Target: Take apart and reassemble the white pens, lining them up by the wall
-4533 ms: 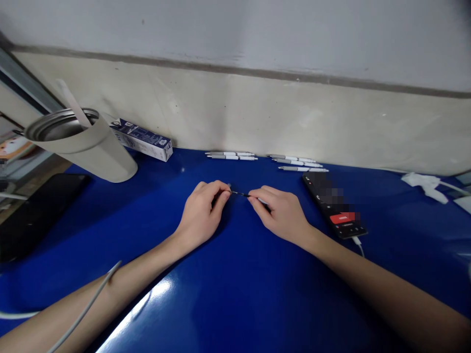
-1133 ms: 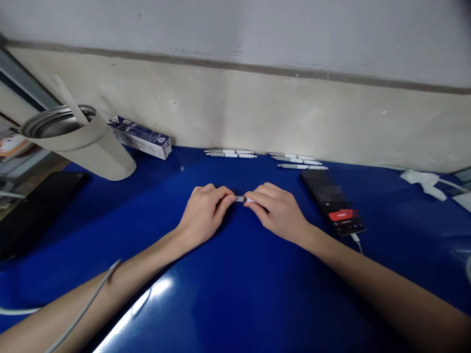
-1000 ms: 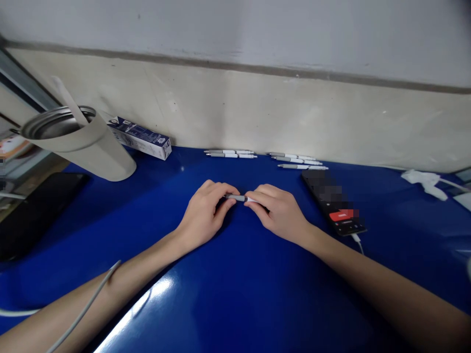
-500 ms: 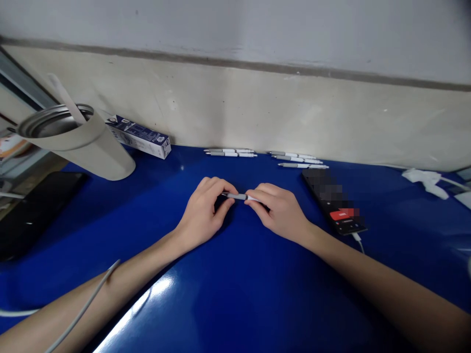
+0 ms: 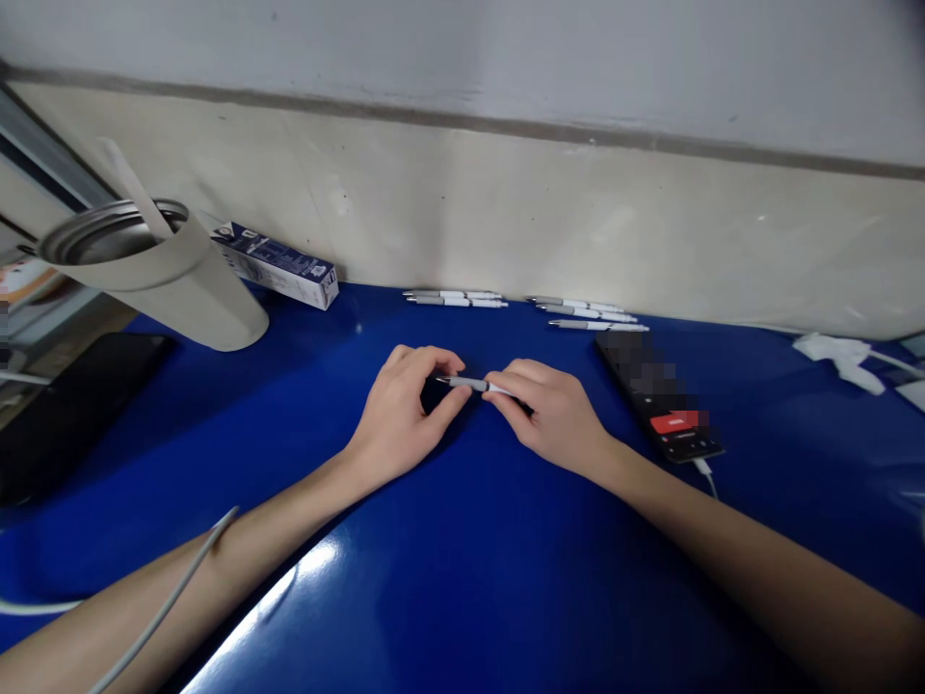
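A white pen with a grey grip [image 5: 469,384] lies level between my two hands over the blue table [image 5: 491,569], its tip pointing left. My right hand [image 5: 553,410] is closed on the pen's white rear part, pinching it between thumb and fingers. My left hand [image 5: 401,414] is curved around the tip end, index finger and thumb apart. Its thumb is by the grey grip, perhaps touching it. Behind the hands, two similar pens [image 5: 455,300] lie side by side along the wall, and three more pens [image 5: 593,313] lie to their right.
At the left stand a tilted-looking cream tumbler [image 5: 209,299] with a straw and a blue-and-white box [image 5: 281,270]. A black object [image 5: 72,414] lies at the far left. On the right are a phone [image 5: 654,395] with a cable and crumpled white material [image 5: 842,361]. A white cable [image 5: 173,598] crosses my left forearm.
My left index finger has lifted off the pen's tip end, so the gap between finger and thumb is wider. My right hand keeps its hold, nearly still.
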{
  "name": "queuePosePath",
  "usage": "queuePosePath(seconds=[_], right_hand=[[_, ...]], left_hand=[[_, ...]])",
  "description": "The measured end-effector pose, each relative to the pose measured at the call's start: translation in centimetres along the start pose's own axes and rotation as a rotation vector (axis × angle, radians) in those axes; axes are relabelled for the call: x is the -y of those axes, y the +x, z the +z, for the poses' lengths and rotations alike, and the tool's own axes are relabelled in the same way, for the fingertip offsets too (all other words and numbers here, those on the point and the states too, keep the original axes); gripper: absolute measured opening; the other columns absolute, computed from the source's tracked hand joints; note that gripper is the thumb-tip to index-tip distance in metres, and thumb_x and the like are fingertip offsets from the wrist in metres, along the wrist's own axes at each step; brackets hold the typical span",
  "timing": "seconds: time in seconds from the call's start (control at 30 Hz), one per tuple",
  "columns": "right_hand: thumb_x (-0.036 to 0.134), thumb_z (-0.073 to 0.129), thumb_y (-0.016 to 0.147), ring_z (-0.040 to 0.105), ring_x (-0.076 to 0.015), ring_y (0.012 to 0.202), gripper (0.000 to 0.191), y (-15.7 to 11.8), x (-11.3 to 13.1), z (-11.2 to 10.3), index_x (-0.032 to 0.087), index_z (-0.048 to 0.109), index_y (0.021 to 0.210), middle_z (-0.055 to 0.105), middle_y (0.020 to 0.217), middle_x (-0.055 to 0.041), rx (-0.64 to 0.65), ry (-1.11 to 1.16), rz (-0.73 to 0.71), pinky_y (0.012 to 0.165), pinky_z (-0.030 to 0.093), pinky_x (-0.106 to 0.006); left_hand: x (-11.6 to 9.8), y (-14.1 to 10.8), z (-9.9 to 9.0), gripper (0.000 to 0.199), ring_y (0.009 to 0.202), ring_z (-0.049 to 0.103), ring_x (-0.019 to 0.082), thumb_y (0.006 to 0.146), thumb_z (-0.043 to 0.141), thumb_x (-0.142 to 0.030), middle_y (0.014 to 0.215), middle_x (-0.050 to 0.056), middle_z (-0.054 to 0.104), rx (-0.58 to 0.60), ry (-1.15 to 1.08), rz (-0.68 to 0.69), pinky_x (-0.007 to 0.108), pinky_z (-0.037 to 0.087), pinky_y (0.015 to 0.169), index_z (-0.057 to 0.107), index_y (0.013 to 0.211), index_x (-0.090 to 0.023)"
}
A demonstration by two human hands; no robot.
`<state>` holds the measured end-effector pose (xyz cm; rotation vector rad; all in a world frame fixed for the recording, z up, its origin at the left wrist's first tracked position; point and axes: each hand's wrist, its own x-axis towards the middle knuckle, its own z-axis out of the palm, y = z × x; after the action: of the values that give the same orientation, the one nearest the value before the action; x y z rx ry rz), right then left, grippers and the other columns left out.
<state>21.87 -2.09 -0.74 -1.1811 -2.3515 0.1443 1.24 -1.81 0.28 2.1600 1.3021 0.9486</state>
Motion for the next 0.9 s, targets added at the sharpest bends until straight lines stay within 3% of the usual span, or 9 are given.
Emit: queuePosePath(seconds=[0.17,0.37,0.53,0.63,0.77,0.9], right_hand=[[0.027,0.044,0.095,0.058,-0.0154,0.079,0.022,-0.06,-0.03,0.03,0.02,0.064,0.094,0.065,0.087,-0.0043,0.004,0.004,-0.004,0.07,0.043,-0.027],[0.027,0.043,0.095,0.057,-0.0153,0.077,0.023,-0.05,0.03,-0.09,0.019,0.065,0.095,0.064,0.084,-0.0043,0.007,-0.004,0.001,0.068,0.042,-0.027],[0.027,0.043,0.095,0.057,-0.0153,0.077,0.024,-0.05,0.05,-0.11,0.02,0.065,0.094,0.064,0.084,-0.0039,0.007,-0.004,-0.003,0.068,0.042,-0.028],[0.027,0.042,0.096,0.057,-0.0152,0.078,0.024,-0.08,0.03,-0.09,0.019,0.065,0.095,0.064,0.086,-0.0042,0.011,-0.006,-0.014,0.069,0.042,-0.028],[0.027,0.042,0.096,0.057,-0.0154,0.078,0.024,-0.06,0.01,-0.07,0.019,0.064,0.096,0.064,0.086,-0.0045,0.016,-0.01,-0.011,0.069,0.042,-0.028],[0.027,0.042,0.096,0.057,-0.0153,0.077,0.024,-0.06,-0.06,-0.04,0.019,0.065,0.096,0.064,0.085,-0.0042,0.01,-0.01,-0.009,0.068,0.042,-0.028]], left_hand=[[0.17,0.03,0.03,0.018,0.08,0.053,0.017,0.093,0.05,-0.033,0.079,0.0,0.063,0.046,0.012,-0.058,0.03,0.042,0.07,0.064,0.089,-0.022],[-0.07,-0.07,-0.11,0.009,0.09,0.051,0.018,0.09,0.055,-0.024,0.093,0.001,0.063,0.035,0.006,0.063,0.03,0.043,0.077,0.059,0.097,-0.022],[0.05,0.0,0.06,0.017,0.085,0.054,0.018,0.092,0.053,-0.036,0.086,0.001,0.063,0.021,0.008,-0.052,0.03,0.043,0.071,0.063,0.093,-0.022],[0.15,0.02,0.02,0.016,0.081,0.053,0.017,0.093,0.051,-0.032,0.081,0.001,0.062,0.053,0.003,-0.032,0.029,0.043,0.068,0.063,0.09,-0.022],[0.0,-0.04,-0.07,0.007,0.089,0.051,0.018,0.09,0.054,-0.023,0.091,0.001,0.062,0.043,-0.008,0.061,0.03,0.043,0.075,0.059,0.094,-0.021],[-0.03,-0.03,0.02,0.014,0.088,0.052,0.019,0.091,0.054,-0.033,0.09,0.002,0.063,0.013,0.005,-0.019,0.031,0.043,0.074,0.06,0.097,-0.022]])
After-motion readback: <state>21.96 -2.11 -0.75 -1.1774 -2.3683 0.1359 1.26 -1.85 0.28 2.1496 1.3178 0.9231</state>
